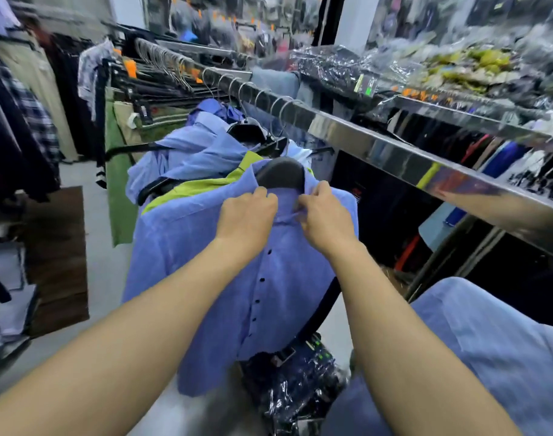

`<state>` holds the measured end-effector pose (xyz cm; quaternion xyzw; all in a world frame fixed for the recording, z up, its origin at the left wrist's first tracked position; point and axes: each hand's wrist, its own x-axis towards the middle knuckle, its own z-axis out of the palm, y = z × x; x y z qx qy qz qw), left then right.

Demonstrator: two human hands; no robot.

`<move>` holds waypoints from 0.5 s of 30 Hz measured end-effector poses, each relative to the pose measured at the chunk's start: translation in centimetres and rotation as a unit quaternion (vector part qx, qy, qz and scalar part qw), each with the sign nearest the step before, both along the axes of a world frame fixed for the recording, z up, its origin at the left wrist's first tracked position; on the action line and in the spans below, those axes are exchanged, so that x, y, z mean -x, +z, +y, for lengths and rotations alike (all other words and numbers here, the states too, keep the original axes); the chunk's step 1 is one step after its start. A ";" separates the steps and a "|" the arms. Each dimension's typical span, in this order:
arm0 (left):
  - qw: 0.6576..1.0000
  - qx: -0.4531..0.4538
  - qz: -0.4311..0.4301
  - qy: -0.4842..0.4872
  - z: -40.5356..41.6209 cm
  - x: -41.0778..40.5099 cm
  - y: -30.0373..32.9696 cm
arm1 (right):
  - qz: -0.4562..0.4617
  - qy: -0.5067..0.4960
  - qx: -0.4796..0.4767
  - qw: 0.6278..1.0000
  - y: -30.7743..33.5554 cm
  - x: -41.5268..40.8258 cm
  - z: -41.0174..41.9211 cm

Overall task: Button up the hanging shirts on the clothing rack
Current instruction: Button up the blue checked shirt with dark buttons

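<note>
Hands: both reach forward to the collar of a blue shirt (206, 262) near the middle of the scene, forearms bare.
Left hand (246, 215): fingers curled over the left side of the collar, gripping the fabric there.
Right hand (323, 215): fingers and thumb pinch the right side of the collar, close to the left hand, with a small fold of cloth between them.
Blue shirt: hangs facing the viewer on a dark hanger (279, 174), whose rounded top shows just above the collar. A row of dark buttons (262, 280) runs down the front placket, which lies closed below the hands. Whether the top button is fastened cannot be told, as the hands cover it.
Behind it: a yellow-green garment (202, 184) peeks out just beyond the shirt, then more blue shirts (187, 149) bunched farther along.
Rack: a shiny metal rail (379, 143) runs from far left to near right, carrying many wire hanger hooks (174, 67).
Right: a shelf of goods wrapped in clear plastic (457, 67) sits above the rail; another blue garment (489, 341) lies near the right edge.
Below: plastic-wrapped dark clothes (294, 385) sit under the shirt's hem.
Left: dark and plaid clothes (33, 114) hang far left, over a grey floor (105, 278).
</note>
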<state>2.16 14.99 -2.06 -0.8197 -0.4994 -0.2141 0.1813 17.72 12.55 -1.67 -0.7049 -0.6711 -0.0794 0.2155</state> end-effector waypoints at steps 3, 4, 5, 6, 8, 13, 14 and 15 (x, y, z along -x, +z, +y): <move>0.970 -0.005 -0.239 -0.048 0.4 0.7 -0.4 | 0.156 0.026 -0.066 0.985 -0.5 -0.5 0.3; 0.949 -0.023 -0.305 -0.079 0.3 1.2 -0.8 | 0.226 0.064 -0.093 0.968 -0.7 -0.5 0.0; 0.933 -0.061 -0.339 -0.101 0.2 1.9 -1.2 | 0.263 0.094 -0.119 0.953 -1.0 -0.5 -0.5; 0.927 -0.104 -0.347 -0.100 -0.1 2.5 -1.4 | 0.275 0.103 -0.148 0.945 -1.2 -0.6 -1.1; 0.930 -0.144 -0.337 -0.043 0.1 3.7 -2.1 | 0.274 0.083 -0.205 0.936 -0.9 -1.0 -1.4; 0.964 -0.094 -0.235 0.082 1.1 6.0 -3.9 | 0.254 0.040 -0.113 0.960 -1.0 -2.3 0.9; 0.969 -0.104 -0.210 0.076 1.4 6.6 -4.1 | 0.238 0.029 -0.121 0.963 -1.6 -2.5 1.2; 0.973 -0.109 -0.190 0.067 1.5 7.1 -4.0 | 0.235 0.022 -0.135 0.962 -2.1 -2.7 1.5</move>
